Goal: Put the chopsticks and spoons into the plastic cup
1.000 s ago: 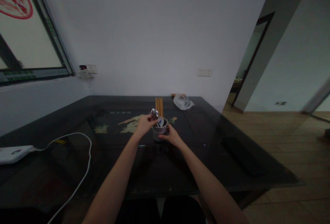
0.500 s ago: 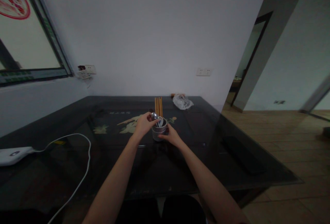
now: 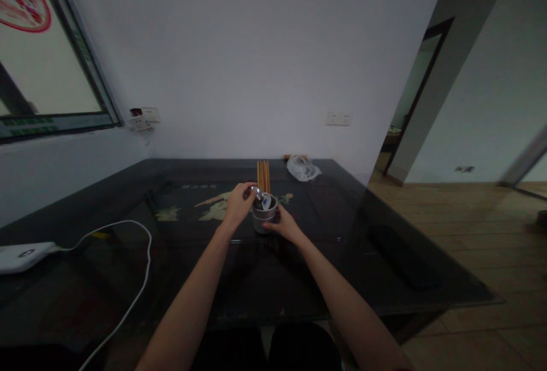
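Note:
A grey cylindrical cup (image 3: pixel 264 224) stands on the dark table in front of me, and my right hand (image 3: pixel 282 225) is closed around its right side. My left hand (image 3: pixel 240 204) pinches a metal spoon (image 3: pixel 257 192) near its rounded bowl, at the cup's left rim. The spoon's handle points down into the cup, where its lower part is hidden. A white spoon (image 3: pixel 266 202) with a blue mark rises out of the same cup, just right of the metal one. Directly behind the cup, several wooden chopsticks (image 3: pixel 263 176) show side by side; their lower ends are covered.
At the table's back lies a crumpled clear plastic bag (image 3: pixel 303 168). A dark flat object (image 3: pixel 401 257) rests on the right. To the left, a white device (image 3: pixel 26 258) trails a white cable (image 3: pixel 147 257) toward the front edge. Wall sockets (image 3: pixel 338 118) sit above the table.
The fingers of my left hand have drawn back slightly to the left and up along the metal spoon, uncovering more of the white spoon. My right hand and the cup stay in place.

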The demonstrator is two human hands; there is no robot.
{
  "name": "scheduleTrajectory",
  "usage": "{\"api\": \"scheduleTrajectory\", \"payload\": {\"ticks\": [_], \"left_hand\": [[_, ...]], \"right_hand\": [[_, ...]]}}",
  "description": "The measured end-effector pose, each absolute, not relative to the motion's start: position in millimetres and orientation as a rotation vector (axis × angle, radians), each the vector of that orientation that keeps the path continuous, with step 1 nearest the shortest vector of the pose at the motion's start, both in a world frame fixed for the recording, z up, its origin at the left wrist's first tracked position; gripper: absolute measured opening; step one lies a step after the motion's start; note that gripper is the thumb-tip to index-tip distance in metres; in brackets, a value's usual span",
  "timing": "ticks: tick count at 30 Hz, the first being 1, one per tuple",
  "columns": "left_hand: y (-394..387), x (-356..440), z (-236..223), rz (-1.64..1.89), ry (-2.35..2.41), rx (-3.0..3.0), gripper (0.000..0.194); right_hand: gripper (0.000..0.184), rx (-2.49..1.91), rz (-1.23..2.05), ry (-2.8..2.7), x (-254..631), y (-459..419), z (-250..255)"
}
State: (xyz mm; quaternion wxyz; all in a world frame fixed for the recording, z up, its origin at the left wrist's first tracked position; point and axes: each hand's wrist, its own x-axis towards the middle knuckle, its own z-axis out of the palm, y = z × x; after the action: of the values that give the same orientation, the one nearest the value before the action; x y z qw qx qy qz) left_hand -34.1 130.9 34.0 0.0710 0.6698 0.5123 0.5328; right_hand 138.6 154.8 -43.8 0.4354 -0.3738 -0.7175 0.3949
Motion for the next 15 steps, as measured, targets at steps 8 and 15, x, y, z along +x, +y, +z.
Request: {"api": "scheduleTrajectory", "payload": {"ticks": [8, 15], "left_hand": [[134, -36, 28, 1.560, 1.534, 2.048, 0.028], [128, -33, 40, 1.747, 1.504, 1.913, 0.026]], "right_hand": [[0.081, -0.923, 0.962, -1.793, 138, 154, -43], [0.078, -0.968, 0.942, -1.809, 139, 152, -40]]}}
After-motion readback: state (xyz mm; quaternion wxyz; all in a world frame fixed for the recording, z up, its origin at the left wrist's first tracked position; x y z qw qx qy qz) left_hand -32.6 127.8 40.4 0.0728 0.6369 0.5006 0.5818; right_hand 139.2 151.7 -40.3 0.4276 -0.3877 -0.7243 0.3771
